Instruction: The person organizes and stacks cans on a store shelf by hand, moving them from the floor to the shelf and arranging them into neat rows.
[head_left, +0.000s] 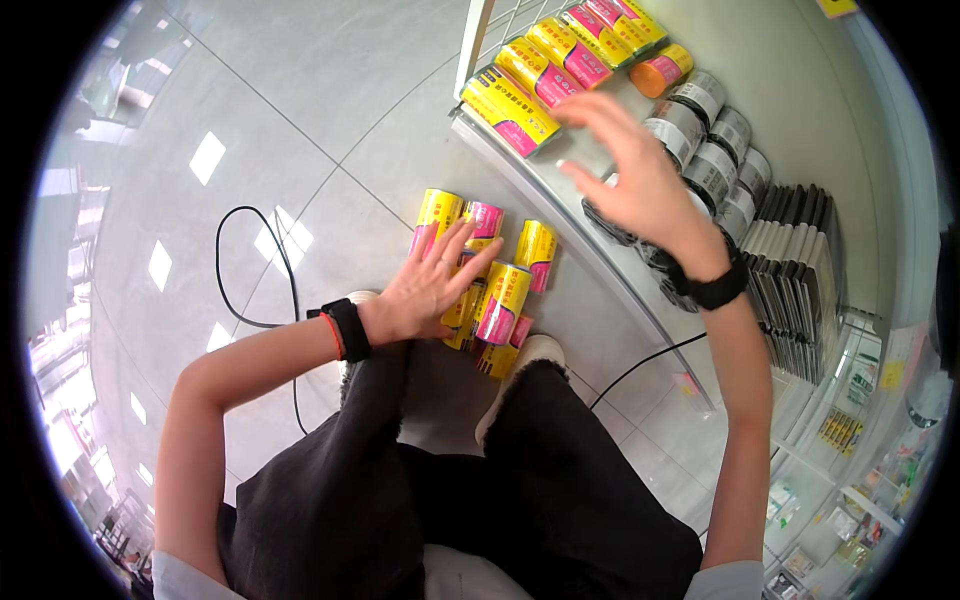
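Several yellow and pink rolls of plastic bags lie in a pile on the floor between the feet; one roll (503, 302) rests on top. My left hand (431, 289) is spread over the left side of that pile, fingers apart. Whether it presses on the rolls cannot be told. My right hand (637, 180), slightly blurred, is above the low shelf, thumb and fingers apart with nothing between them. Near its fingertips is a yellow and pink package (511, 110) at the front corner of the shelf, at the end of a row of similar ones.
The shelf's metal edge (592, 232) runs diagonally past the pile. Grey-labelled rolls (710, 172), an orange-ended roll (661, 70) and a stack of dark flat items (795, 277) stand on the shelf. A black cable (219, 262) loops over the tiles at left; another runs under the right arm.
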